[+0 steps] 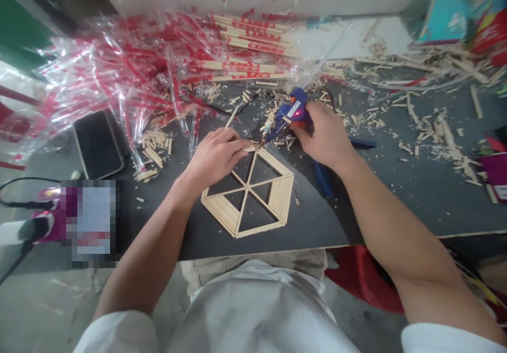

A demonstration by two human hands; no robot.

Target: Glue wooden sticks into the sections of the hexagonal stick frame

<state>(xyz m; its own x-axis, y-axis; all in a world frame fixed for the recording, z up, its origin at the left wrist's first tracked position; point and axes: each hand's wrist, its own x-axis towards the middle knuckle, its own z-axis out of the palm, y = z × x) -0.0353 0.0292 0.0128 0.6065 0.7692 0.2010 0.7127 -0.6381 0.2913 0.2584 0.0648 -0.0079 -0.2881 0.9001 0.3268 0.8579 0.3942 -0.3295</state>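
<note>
A hexagonal frame of pale wooden sticks (282, 200) lies flat on the dark table, with spokes meeting in its middle and layered sticks filling parts of two sides. My right hand (327, 134) grips a blue hot glue gun (293, 109), its nozzle down by the frame's top corner. At the upper left edge of the frame, my left hand (217, 155) is closed, thumb and forefinger pinching a stick (250, 148) near the nozzle. Another thin stick (232, 116) pokes up behind its fingers. The hand hides part of that edge.
Clear and red plastic wrappers (130, 73) pile up at the back left, beside bundled chopsticks (257, 39). Stick offcuts (446, 131) litter the right side. Blue-handled pliers (322, 179) lie under my right wrist. A phone (99, 144) and a purple power strip (49, 221) are left.
</note>
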